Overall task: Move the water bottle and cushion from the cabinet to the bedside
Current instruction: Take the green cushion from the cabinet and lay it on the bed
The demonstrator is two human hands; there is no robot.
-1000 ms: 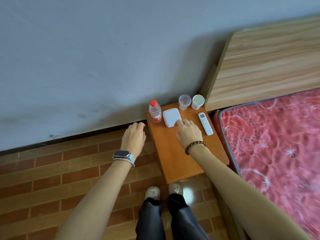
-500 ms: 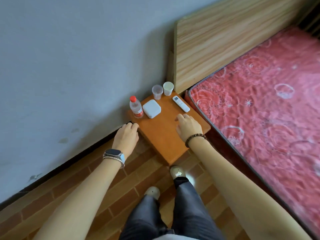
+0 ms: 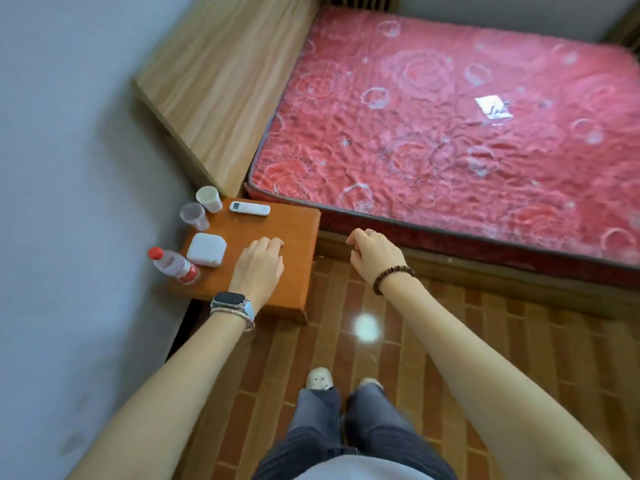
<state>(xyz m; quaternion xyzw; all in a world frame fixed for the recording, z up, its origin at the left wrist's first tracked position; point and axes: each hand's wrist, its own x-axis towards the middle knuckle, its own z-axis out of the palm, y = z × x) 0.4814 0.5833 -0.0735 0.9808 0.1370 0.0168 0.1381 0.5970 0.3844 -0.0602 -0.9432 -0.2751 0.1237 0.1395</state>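
A small orange-brown wooden bedside cabinet (image 3: 277, 220) stands in the corner, between the grey wall and the bed. On its top, at the edge nearest the wall, a clear plastic water bottle with a red cap and red label (image 3: 173, 265) stands upright. Just beside it lies a small white square cushion with rounded corners (image 3: 206, 250) — close to the bottle, though I cannot tell whether the two touch. Further back are a translucent plastic cup (image 3: 194, 216) and a white paper cup (image 3: 209, 199), side by side near the wooden headboard (image 3: 221, 84), and a slim white remote control (image 3: 249, 208) lies flat along the cabinet's far edge.

The person's left hand (image 3: 259, 268) is over the cabinet top, palm down, fingers loosely curled together and gripping nothing; whether it rests on the wood I cannot tell. It is just to the right of the cushion, not touching it. A dark smartwatch on a pale strap (image 3: 231, 302) and a thin bracelet sit on that wrist.

The right hand (image 3: 375, 256) hangs in the air off the cabinet's side, above the brick-patterned floor (image 3: 485, 341) near the bed frame — fingers half bent, a little apart, empty. A brown beaded bracelet (image 3: 393, 278) circles that wrist. The red floral mattress (image 3: 450, 133) is bare apart from a small shiny label.
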